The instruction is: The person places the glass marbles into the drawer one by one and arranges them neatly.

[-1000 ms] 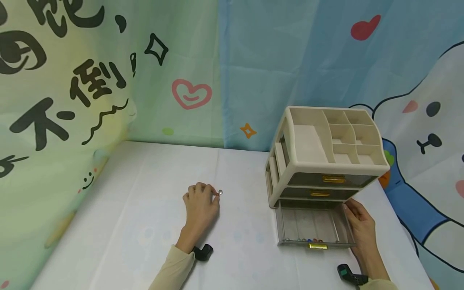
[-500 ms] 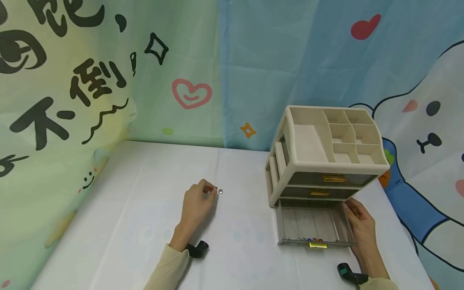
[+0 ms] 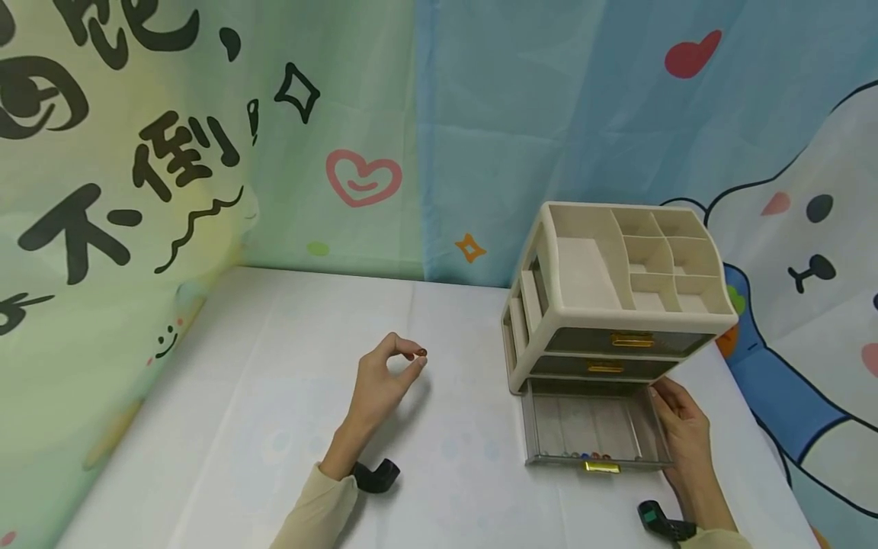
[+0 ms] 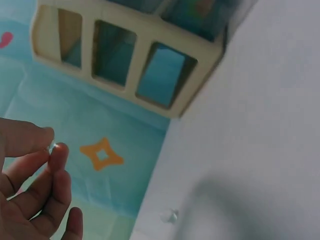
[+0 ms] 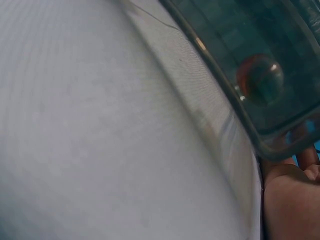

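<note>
My left hand [image 3: 380, 381] is raised over the white table, pinching a small reddish marble [image 3: 421, 352] between thumb and fingertips. In the left wrist view the pinched marble [image 4: 53, 146] shows as a shiny glint. A clear marble [image 4: 170, 216] lies on the table below that hand; fingers hide it in the head view. My right hand [image 3: 686, 435] holds the right side of the pulled-out clear drawer [image 3: 583, 419], its fingers partly hidden by the drawer. Several coloured marbles [image 3: 595, 456] lie along the drawer's front. Through its wall, one marble [image 5: 260, 80] shows large in the right wrist view.
The cream drawer cabinet [image 3: 555, 316] stands at the right rear of the table [image 3: 466, 457], its two upper drawers closed. Its top has several compartments [image 3: 648, 252]. A printed cloth backdrop [image 3: 494, 137] hangs behind and along both sides.
My left hand has picked the reddish marble up off the table, lifted it and shifted slightly right, now covering the clear marble in the head view. The right hand and drawer stay still.
</note>
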`<act>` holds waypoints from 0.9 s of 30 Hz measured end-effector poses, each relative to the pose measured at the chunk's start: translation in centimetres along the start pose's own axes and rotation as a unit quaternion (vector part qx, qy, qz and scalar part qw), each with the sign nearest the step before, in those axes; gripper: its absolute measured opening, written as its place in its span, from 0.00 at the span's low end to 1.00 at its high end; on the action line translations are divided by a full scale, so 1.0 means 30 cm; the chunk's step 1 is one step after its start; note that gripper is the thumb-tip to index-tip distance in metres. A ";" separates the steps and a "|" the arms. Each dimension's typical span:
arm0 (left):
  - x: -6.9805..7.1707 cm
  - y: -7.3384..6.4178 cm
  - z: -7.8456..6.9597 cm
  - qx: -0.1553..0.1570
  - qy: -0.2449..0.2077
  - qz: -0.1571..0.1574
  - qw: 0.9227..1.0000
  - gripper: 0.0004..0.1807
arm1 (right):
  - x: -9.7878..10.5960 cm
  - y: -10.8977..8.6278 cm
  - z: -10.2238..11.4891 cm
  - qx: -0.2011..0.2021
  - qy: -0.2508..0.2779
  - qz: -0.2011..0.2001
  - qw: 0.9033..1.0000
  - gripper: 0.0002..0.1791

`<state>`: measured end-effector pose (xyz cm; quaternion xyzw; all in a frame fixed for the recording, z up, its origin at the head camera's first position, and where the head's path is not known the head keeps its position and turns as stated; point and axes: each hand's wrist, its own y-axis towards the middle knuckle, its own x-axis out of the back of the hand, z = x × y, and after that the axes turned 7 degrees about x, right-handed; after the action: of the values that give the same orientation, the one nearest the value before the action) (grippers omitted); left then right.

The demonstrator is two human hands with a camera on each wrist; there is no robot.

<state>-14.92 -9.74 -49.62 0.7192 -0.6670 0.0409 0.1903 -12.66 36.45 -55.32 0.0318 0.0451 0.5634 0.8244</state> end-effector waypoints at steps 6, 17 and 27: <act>-0.011 -0.006 -0.058 -0.033 -0.022 0.024 0.999 0.08 | 0.000 -0.002 -0.003 0.001 0.002 -0.002 1.000 0.22; -0.066 -0.004 -0.118 -0.125 0.040 0.052 0.990 0.10 | 0.003 -0.005 -0.006 0.014 0.010 0.004 1.000 0.21; -0.133 -0.001 -0.160 -0.210 0.104 0.087 0.968 0.08 | -0.001 -0.002 -0.001 0.005 0.011 -0.002 1.000 0.21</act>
<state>-14.38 -4.38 -46.45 0.5940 -0.6975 -0.0090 0.4007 -12.60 36.41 -55.37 0.0294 0.0574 0.5615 0.8249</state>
